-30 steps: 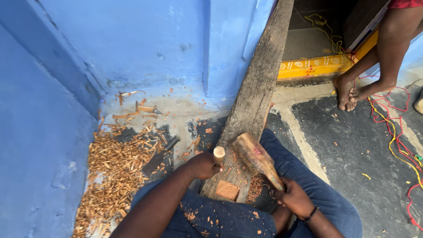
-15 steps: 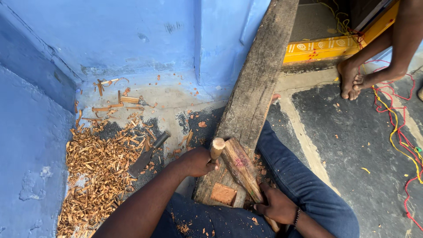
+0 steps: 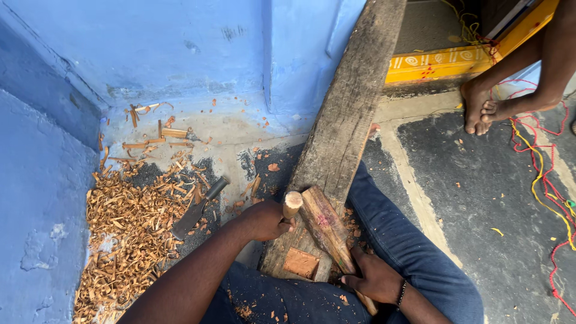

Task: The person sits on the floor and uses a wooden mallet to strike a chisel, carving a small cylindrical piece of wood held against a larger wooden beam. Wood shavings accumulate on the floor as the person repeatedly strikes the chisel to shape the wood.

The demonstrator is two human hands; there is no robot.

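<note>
Blue walls (image 3: 180,42) stood at 10 to 12 o'clock over a gritty floor (image 3: 492,198). Long weathered plank (image 3: 348,114) slanted from 1 o'clock down to the seated person's lap, serving as worktop. Heap of wood shavings (image 3: 129,234) lay at 8 o'clock, a chisel (image 3: 198,207) at its edge. Another person's bare feet (image 3: 480,108) stood at 2 o'clock. Wooden mallet (image 3: 327,234) rested on the plank; right hand (image 3: 375,279), grip closed around its handle. Left hand (image 3: 264,219), grip closed on a short peg-like tool handle (image 3: 292,204), touching the mallet.
</note>
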